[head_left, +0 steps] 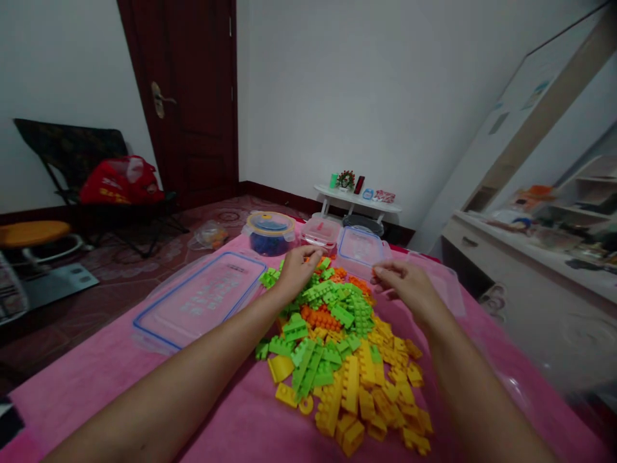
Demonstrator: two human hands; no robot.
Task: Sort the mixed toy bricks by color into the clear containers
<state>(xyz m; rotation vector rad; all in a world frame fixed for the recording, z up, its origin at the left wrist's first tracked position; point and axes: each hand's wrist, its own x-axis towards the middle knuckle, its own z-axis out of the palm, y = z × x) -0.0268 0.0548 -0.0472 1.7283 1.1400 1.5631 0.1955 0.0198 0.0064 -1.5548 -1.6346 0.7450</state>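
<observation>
White wall (385,96), pink-covered table (81,389), heaped toy bricks (332,318).
The wall is broken by a dark red door (193,141); on the table, beside a blue-edged lid (187,315), the green, orange and yellow bricks are spread. The left hand (299,267) is bent over the heap's far side, the right hand (405,283) curled beside it; whether anything is gripped cannot be told.

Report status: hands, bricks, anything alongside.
Left hand over far end of bricks; right hand beside them, grips unclear. Bricks heaped loose: green, orange, yellow. Blue-edged clear lid left of heap.
</observation>
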